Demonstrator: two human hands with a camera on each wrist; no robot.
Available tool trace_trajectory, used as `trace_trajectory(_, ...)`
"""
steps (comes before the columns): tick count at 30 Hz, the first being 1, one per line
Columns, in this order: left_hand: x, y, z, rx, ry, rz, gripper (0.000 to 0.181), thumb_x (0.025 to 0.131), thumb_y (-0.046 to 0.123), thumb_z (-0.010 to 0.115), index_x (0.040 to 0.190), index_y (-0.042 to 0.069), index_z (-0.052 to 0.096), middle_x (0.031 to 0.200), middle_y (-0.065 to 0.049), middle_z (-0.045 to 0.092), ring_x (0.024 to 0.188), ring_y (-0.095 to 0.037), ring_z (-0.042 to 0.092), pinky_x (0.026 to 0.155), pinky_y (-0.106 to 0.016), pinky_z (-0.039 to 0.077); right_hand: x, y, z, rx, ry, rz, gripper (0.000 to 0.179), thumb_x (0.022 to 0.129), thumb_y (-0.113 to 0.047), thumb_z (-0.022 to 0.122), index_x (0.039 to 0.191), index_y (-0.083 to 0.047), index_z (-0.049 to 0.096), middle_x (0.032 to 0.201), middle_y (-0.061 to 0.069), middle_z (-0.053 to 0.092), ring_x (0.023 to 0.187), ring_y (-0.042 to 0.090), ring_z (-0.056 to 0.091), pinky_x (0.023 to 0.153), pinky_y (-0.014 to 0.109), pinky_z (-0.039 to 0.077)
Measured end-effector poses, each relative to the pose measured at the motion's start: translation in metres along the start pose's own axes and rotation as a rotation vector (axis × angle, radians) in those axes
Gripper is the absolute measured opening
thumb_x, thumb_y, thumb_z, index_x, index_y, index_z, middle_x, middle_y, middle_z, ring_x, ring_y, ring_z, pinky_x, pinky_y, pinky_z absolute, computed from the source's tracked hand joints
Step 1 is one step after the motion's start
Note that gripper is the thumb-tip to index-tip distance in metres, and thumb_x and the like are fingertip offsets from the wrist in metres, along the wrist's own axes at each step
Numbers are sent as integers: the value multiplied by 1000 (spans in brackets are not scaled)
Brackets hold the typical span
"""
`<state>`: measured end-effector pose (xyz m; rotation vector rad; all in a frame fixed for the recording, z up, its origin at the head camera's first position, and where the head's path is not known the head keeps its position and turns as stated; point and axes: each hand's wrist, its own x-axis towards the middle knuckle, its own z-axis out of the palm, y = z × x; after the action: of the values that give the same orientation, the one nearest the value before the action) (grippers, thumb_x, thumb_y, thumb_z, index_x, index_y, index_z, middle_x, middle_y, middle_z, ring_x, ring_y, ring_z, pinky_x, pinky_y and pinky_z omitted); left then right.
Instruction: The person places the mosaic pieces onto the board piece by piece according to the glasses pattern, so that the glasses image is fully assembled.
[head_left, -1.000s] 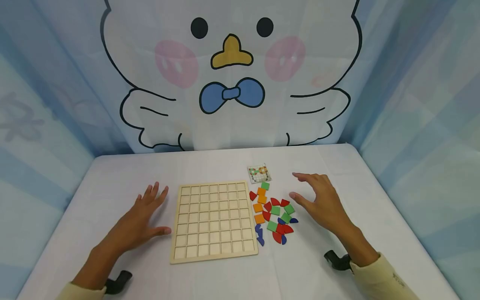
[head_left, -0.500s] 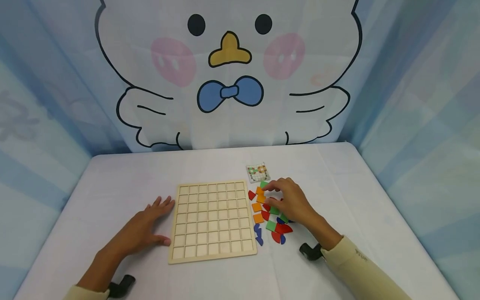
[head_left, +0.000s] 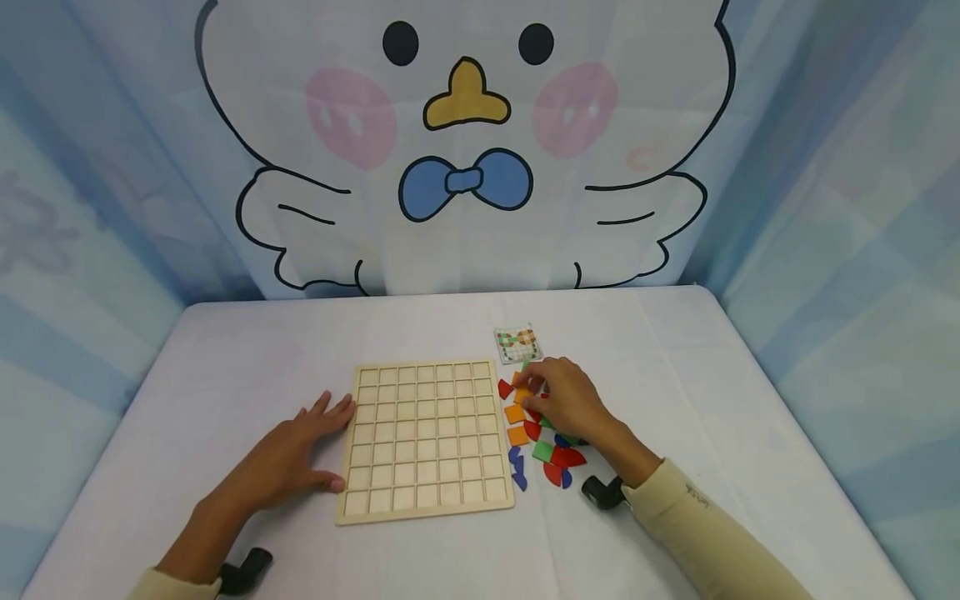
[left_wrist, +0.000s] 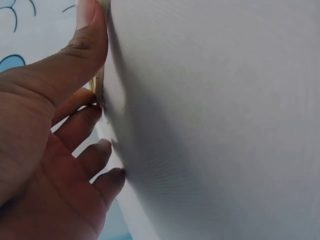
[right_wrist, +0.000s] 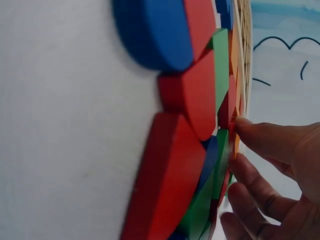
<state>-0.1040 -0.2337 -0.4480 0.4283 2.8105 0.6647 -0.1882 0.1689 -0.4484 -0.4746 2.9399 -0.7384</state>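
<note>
A wooden grid board (head_left: 426, 439) lies flat on the white table. My left hand (head_left: 288, 458) rests against its left edge, fingers extended and thumb spread toward the near corner; in the left wrist view the thumb (left_wrist: 82, 50) meets the board's side. Right of the board, my right hand (head_left: 566, 398) is down over a pile of coloured pieces. Its thumb and index finger pinch an orange square tile (head_left: 522, 397), partly hidden between the fingertips. Under and near this hand lie red wedges (head_left: 567, 457), green squares (head_left: 543, 451) and blue curved pieces (head_left: 519, 482).
A small printed pattern card (head_left: 517, 344) lies behind the pile, near the board's far right corner. Two more orange squares (head_left: 517, 436) sit along the board's right edge. A curtain with a cartoon bird (head_left: 465, 250) hangs behind the table.
My right hand has moved left and down onto the pile, its fingers closing around an orange square. My left hand has shifted slightly toward the board and now touches its left edge.
</note>
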Motion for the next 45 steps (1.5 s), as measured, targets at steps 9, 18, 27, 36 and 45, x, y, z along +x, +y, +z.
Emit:
trace_trajectory(9, 0, 0, 1, 20, -9, 11, 113, 68, 39, 96, 164, 14, 41, 171, -13, 38, 159, -47, 30, 122, -72, 31, 1, -1, -3, -5, -37, 13, 16, 88, -25, 89, 95, -19, 76, 85, -4, 67, 87, 17, 56, 77, 31, 48)
trace_trajectory(18, 1, -1, 2, 18, -13, 6, 113, 68, 37, 96, 164, 13, 41, 170, -14, 38, 160, -48, 29, 121, -73, 32, 4, -4, -12, 42, -57, 55, 18, 89, -23, 88, 88, -18, 71, 82, -2, 65, 79, 16, 58, 74, 29, 50)
trace_trajectory(27, 1, -1, 1, 24, -18, -7, 113, 68, 39, 96, 164, 14, 40, 171, -15, 37, 158, -51, 29, 117, -77, 33, 12, -17, -12, 168, -25, 75, 7, 92, -22, 85, 90, -18, 79, 83, 0, 68, 79, 18, 59, 71, 27, 53)
trace_trajectory(36, 1, 0, 1, 9, -24, -19, 112, 70, 39, 95, 164, 15, 40, 171, -16, 35, 156, -56, 30, 117, -78, 33, 22, -36, 3, 262, -25, 73, 8, 97, -17, 80, 90, -18, 76, 82, -2, 70, 74, 15, 62, 67, 27, 54)
trace_trajectory(45, 0, 2, 0, 12, -19, -32, 113, 69, 40, 96, 164, 16, 40, 171, -16, 36, 155, -57, 30, 117, -79, 32, 29, -43, 19, 207, 79, 50, 7, 97, -18, 79, 92, -17, 75, 85, -2, 70, 71, 12, 62, 65, 30, 51)
